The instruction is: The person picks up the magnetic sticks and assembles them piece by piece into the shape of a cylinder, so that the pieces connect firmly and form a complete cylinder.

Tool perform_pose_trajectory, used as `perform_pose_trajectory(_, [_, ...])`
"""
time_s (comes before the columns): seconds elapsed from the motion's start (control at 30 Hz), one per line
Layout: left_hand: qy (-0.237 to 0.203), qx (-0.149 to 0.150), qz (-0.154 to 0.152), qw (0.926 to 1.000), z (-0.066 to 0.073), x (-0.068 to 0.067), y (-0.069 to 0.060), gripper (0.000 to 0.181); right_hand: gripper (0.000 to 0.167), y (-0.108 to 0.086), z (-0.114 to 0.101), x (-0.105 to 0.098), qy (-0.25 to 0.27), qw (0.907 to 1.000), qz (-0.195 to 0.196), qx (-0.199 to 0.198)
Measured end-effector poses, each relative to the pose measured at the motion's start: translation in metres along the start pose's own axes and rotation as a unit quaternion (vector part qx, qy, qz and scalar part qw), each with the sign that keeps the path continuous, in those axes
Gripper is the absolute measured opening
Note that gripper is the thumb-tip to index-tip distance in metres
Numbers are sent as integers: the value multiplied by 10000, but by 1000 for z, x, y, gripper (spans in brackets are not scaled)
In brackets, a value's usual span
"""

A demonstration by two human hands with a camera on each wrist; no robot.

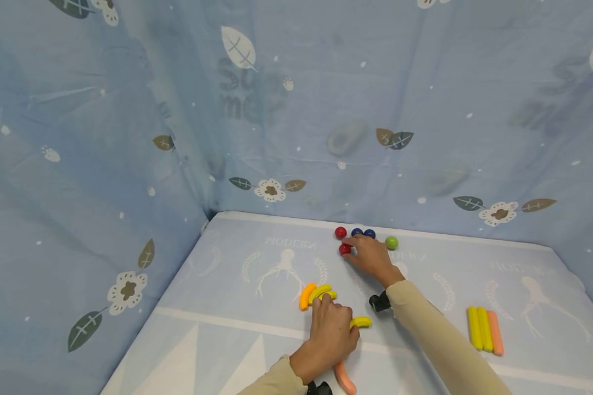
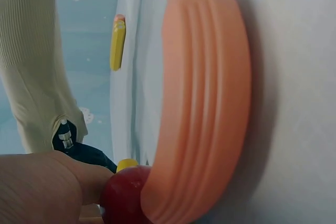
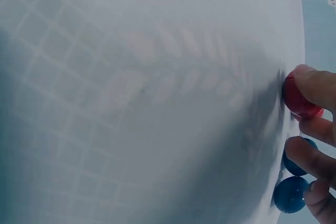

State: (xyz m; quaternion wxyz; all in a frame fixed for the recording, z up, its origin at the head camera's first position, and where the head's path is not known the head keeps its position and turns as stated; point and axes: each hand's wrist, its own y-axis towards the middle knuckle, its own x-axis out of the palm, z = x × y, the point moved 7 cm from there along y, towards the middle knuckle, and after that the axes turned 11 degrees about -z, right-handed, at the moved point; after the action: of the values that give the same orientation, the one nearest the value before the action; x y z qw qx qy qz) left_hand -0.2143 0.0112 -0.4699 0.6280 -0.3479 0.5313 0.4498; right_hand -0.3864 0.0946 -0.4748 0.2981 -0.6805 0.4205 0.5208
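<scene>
In the head view my right hand point(image 1: 373, 257) pinches a red ball point(image 1: 345, 249) between thumb and finger, just in front of another red ball point(image 1: 340, 232). Two blue balls point(image 3: 290, 194) lie beside its fingers in the right wrist view. My left hand point(image 1: 330, 332) is lower on the table, palm down. Its thumb lies against a red ball point(image 2: 125, 196) in the left wrist view; the other fingers are mostly hidden. Next to that ball is a salmon curved, ridged piece point(image 2: 202, 98). Yellow curved pieces point(image 1: 361, 322) lie around the left hand, with an orange one point(image 1: 306, 296) beside them.
A green ball point(image 1: 391, 242) sits right of the blue balls near the table's back edge. Two yellow sticks point(image 1: 474, 328) and a salmon stick point(image 1: 495, 333) lie side by side at the right. Patterned blue cloth point(image 1: 326, 109) hangs behind and left of the table.
</scene>
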Motion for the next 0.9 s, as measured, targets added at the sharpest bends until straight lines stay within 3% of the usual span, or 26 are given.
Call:
perform_pose_trajectory(0.27, [-122, 34, -68, 9999, 0, 0, -1, 28, 35, -3, -1, 5, 489, 9988, -96, -22])
perform_pose_trajectory(0.43, [-140, 26, 42, 9999, -1, -2, -2, 28, 42, -9, -8, 10, 437, 9984, -312, -158])
perform_pose_trajectory(0.6, [-151, 4, 91, 9998, -3, -3, -2, 26, 41, -21, -13, 12, 163, 9986, -363, -339])
perform_pose_trajectory(0.9, [-139, 3, 224, 9997, -4, -2, -3, 24, 39, -51, -9, 10, 324, 9975, -285, -565])
